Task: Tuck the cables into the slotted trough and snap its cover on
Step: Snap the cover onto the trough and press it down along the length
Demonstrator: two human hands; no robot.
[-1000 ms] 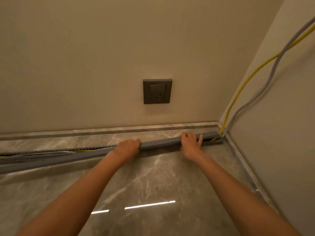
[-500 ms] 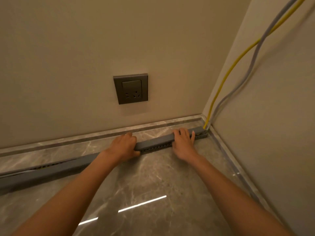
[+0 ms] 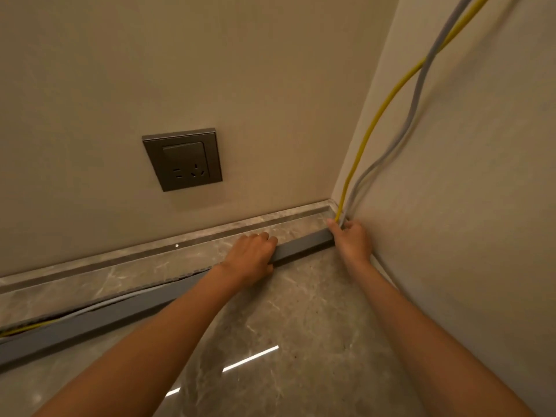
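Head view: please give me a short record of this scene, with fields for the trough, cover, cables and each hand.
trough: grey, on the floor along the wall
cover: seated near the corner, lifted further left
yellow cable: descends the corner into the trough end
grey cable: beside the yellow one
left hand: pressing on the cover
right hand: at the corner end, by the cables

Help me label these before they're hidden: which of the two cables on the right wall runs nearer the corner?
The yellow cable. Along the lower wall it lies on the corner side of the grey cable, down to the right hand.
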